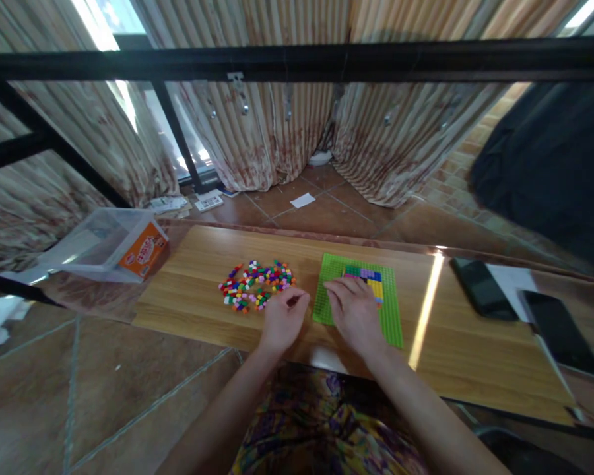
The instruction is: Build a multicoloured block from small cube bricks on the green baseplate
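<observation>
My left hand (284, 319) hovers at the near right side of a spread of small loose toy bricks (250, 285) in many colours. Its thumb and fingers are pinched together; whatever they hold, if anything, is too small to make out. A green studded baseplate (390, 324) lies to the right, with a patch of joined bricks (375, 287) on it in green, purple, blue and yellow. Over the left part of that patch, my right hand (355, 313) reaches down with its fingers bent and close together. The hand covers part of the patch and whatever is under its fingertips.
Both hands work above a low wooden table (178, 290). A clear plastic box (96, 241) with an orange label stands off its left end. At the right lie a dark phone (482, 288) and a black tablet-like device (564, 332). A black metal bar (297, 63) crosses beyond the table.
</observation>
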Motion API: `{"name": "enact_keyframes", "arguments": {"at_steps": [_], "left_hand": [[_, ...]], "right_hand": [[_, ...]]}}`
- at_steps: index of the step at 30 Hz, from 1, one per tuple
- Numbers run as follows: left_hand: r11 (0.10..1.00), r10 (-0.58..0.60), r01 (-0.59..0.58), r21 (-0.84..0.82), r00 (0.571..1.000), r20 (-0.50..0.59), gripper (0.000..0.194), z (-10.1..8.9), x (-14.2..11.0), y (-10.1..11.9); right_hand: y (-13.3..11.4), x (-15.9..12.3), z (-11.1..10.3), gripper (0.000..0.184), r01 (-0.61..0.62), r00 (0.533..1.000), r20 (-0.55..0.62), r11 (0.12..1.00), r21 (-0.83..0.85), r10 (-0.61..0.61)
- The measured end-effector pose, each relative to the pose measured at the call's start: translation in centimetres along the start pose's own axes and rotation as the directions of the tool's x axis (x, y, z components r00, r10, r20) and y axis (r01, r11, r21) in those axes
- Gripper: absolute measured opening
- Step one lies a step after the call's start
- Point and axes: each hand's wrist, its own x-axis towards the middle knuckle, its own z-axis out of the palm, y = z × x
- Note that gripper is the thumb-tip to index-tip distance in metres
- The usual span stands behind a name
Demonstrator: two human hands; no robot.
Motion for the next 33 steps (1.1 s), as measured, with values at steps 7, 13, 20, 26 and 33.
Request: {"name": "enact_keyframes", "arguments": {"at_steps": [7, 13, 20, 26, 33], "left_hand": [[0.997, -0.067, 0.069, 0.027, 0.995, -0.074, 0.021, -4.6, -1.5, -3.1], [0.995, -0.102, 0.101, -0.011, 0.992, -0.079, 0.021, -4.8, -1.3, -3.3], [0.983, -0.124, 0.114, -0.145, 0.990, -0.060, 0.020, -3.5, -0.2, -2.6], [0.947, -0.081, 0.099, -0.306, 0.994, 0.072, 0.015, -0.8, -0.7, 0.6], [0.964, -0.003, 0.050, -0.260, 0.984, 0.180, 0.012, 2.4, -0.8, 2.1]], "right_hand": [[-1.9, 4.5, 5.6, 0.027, 0.071, 0.950, 0.309, 0.996, -0.059, -0.050], [-1.4, 5.7, 7.5, 0.021, 0.094, 0.930, 0.361, 0.994, -0.063, -0.065], [-2.4, 2.9, 4.8, 0.020, -0.065, 0.989, 0.147, 0.973, 0.222, 0.033], [-3.1, -1.4, 1.4, 0.017, -0.242, 0.960, 0.030, 0.779, 0.578, 0.277], [-1.6, -3.4, 0.0, 0.016, -0.295, 0.893, -0.050, 0.666, 0.685, 0.448]]}}
